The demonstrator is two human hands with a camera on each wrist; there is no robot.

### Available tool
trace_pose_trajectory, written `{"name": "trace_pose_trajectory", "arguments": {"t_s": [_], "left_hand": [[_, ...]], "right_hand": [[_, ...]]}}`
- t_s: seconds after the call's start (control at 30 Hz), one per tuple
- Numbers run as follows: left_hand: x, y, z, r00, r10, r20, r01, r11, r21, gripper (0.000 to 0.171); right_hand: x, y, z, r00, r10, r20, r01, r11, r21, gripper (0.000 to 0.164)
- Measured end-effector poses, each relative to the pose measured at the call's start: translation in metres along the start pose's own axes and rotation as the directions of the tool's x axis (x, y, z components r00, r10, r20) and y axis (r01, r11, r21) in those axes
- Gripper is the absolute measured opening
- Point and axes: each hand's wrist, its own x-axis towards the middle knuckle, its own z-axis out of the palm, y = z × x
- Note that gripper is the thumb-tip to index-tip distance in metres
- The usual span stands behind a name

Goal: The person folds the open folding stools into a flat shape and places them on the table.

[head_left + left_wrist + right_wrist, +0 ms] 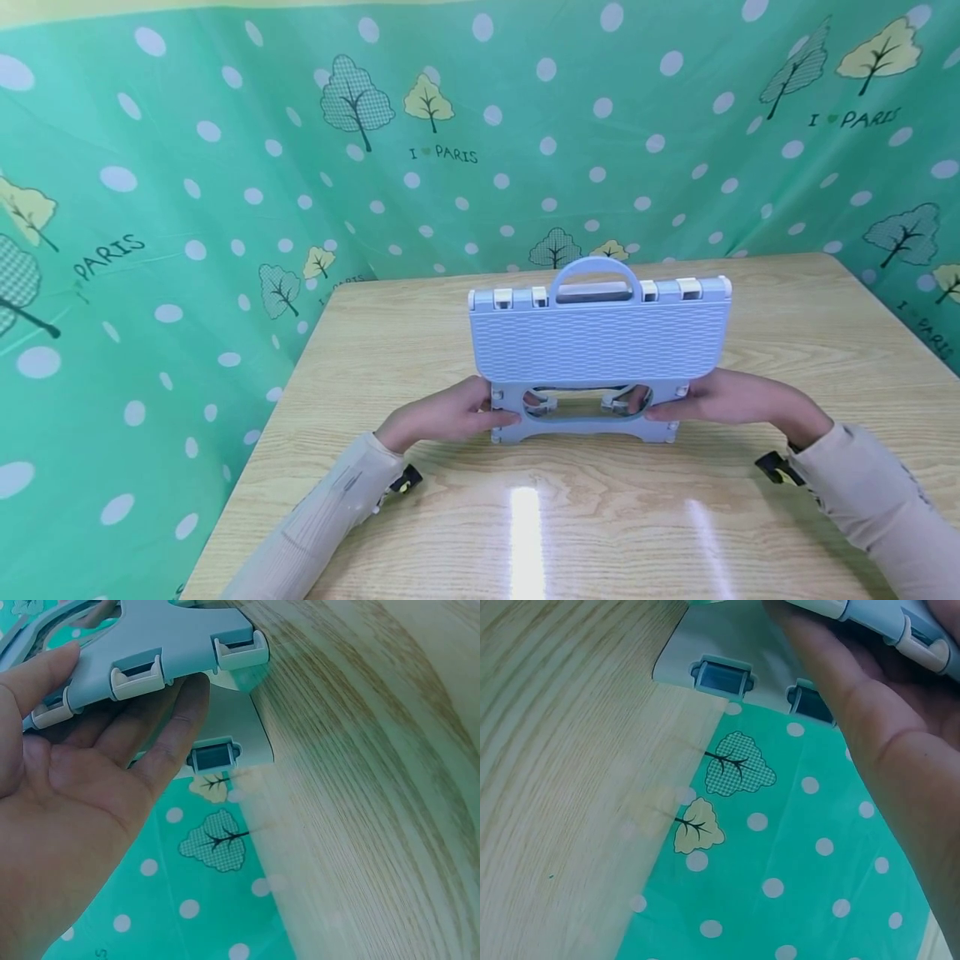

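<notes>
Left hand point(456, 410) and right hand point(723, 396), partly closed, gripped opposite sides of a blue folding stool point(600, 342). A wooden counter point(397, 333) lay beneath.

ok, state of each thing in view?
Folding step stool: looks partly unfolded
Carry handle: sticking up
Textured seat panel: facing the head camera
Left hand: grips the stool's left side
Right hand: grips the stool's right side
Wood-grain table: glossy, streaked with reflections
Tree-print cloth: hanging, wrinkled
</notes>
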Motion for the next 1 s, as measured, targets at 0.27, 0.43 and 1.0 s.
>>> {"name": "trace_pose_trajectory", "arguments": {"t_s": [0.27, 0.43, 1.0], "left_hand": [[0.0014, -0.0010, -0.0008, 1.000, -0.008, 0.007, 0.009, 1.000, -0.014, 0.035], [0.0012, -0.0020, -0.0011, 1.000, -0.002, 0.006, 0.002, 1.000, -0.017, 0.035], [0.0009, -0.0006, -0.0012, 1.000, 0.002, 0.009, -0.002, 1.000, -0.027, 0.040]], "right_hand": [[0.0010, -0.0032, 0.0009, 1.000, 0.004, -0.024, -0.005, 0.999, -0.031, 0.037], [0.0022, -0.0043, 0.0011, 1.000, 0.017, -0.025, -0.018, 0.999, -0.028, 0.035], [0.0013, -0.0014, 0.0007, 0.999, 0.037, -0.017, -0.038, 0.999, -0.025, 0.035]]}}
